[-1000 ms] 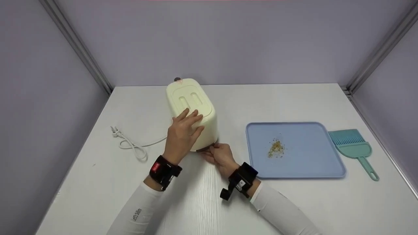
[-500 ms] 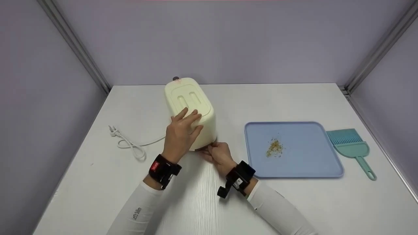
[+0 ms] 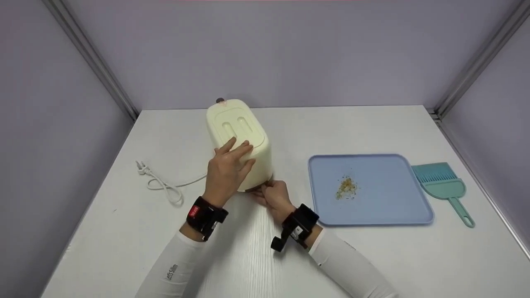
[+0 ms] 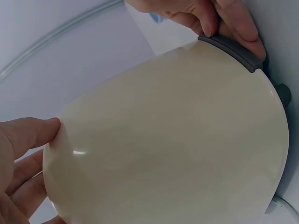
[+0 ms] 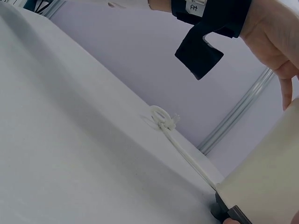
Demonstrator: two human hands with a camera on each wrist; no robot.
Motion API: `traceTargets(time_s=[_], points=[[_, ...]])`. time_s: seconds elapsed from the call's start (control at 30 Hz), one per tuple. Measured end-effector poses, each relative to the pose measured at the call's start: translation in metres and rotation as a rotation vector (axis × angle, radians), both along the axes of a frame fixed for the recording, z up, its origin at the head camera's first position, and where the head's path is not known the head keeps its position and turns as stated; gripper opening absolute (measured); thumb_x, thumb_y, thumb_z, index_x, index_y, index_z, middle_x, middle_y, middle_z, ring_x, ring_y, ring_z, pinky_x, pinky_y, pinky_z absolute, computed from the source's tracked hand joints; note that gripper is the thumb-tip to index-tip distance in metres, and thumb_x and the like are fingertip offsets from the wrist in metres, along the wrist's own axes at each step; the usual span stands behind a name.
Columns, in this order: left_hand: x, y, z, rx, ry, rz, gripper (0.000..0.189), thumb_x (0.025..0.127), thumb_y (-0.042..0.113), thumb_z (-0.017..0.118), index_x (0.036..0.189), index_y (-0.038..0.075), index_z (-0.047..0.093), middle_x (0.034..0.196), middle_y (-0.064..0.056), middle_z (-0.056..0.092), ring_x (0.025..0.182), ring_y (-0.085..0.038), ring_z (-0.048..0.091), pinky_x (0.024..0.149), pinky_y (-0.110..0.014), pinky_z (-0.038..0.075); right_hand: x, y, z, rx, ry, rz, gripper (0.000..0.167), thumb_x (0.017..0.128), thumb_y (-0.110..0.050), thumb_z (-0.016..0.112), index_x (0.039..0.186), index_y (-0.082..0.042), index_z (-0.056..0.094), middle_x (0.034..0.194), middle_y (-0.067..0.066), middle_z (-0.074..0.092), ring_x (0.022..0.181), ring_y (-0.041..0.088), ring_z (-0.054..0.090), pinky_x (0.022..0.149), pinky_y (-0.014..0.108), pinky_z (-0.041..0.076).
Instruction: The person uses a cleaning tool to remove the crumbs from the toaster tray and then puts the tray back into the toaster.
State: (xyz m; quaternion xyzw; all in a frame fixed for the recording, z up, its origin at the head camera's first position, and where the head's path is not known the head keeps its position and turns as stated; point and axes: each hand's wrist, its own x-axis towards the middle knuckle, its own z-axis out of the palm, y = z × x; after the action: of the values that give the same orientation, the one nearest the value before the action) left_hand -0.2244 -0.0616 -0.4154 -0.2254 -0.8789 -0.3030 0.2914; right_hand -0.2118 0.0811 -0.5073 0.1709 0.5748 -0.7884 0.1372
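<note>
A cream toaster (image 3: 260, 164) stands on the table with a flat top that has two oblong recesses. My left hand (image 3: 224, 174) rests over its near top edge, fingers fairly straight and spread; in the left wrist view the thumb touches the cream wall (image 4: 163, 130). Down at the near end, my right hand (image 3: 276, 198) pinches the dark grey edge of the crumb tray (image 4: 231, 50) at the toaster's foot. How far that tray extends inside is hidden. A dark knob (image 3: 220, 100) shows at the toaster's far end.
A white cord with plug (image 3: 165, 184) lies left of the toaster. To the right is a blue tray (image 3: 389, 198) bearing a small heap of yellowish crumbs (image 3: 347, 188). Beyond it lie a teal dustpan and brush set (image 3: 445, 186). Grey walls enclose the table (image 3: 232, 256).
</note>
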Motion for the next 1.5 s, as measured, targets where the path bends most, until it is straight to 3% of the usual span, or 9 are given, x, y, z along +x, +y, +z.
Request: traceTargets(time_s=[0.57,0.97,1.13,1.5], points=[[-0.0028,-0.0002,-0.0016,0.015,0.02,-0.018,0.033,0.085,0.012,0.085,0.117,0.008,0.077,0.121,-0.008,0.076,0.129,-0.038,0.063,0.095,-0.076,0.047,-0.0038,-0.0041,0.0023,-0.007,-0.045,-0.02,0.034,0.106,0.002,0.041,0.137,0.014,0.049,0.11,0.024,0.074,0.099,0.027,0.076,0.091,0.035,0.062],[-0.0067,-0.0009,0.001,-0.003,0.013,-0.003,0.035,0.083,0.014,0.086,0.117,0.01,0.077,0.12,-0.007,0.077,0.127,-0.036,0.065,0.095,-0.071,0.051,-0.0088,-0.0086,0.003,-0.05,-0.066,-0.038,0.032,0.104,0.005,0.043,0.133,0.013,0.054,0.105,0.023,0.074,0.096,0.027,0.076,0.092,0.036,0.062],[-0.0072,-0.0022,0.0027,0.007,0.011,-0.002,0.035,0.083,0.014,0.087,0.116,0.011,0.077,0.12,-0.007,0.077,0.126,-0.036,0.065,0.095,-0.069,0.053,-0.0091,-0.0098,0.0039,-0.046,-0.069,-0.028,0.03,0.104,0.003,0.044,0.132,0.011,0.056,0.102,0.02,0.075,0.094,0.025,0.075,0.09,0.034,0.062],[-0.0068,-0.0038,0.0011,0.018,-0.002,-0.04,0.037,0.084,0.012,0.085,0.119,0.007,0.076,0.122,-0.008,0.076,0.128,-0.038,0.064,0.101,-0.065,0.051,-0.0055,-0.0005,0.0009,-0.058,-0.012,0.042,0.034,0.108,-0.003,0.043,0.137,0.012,0.052,0.113,0.023,0.073,0.101,0.026,0.075,0.093,0.036,0.061]])
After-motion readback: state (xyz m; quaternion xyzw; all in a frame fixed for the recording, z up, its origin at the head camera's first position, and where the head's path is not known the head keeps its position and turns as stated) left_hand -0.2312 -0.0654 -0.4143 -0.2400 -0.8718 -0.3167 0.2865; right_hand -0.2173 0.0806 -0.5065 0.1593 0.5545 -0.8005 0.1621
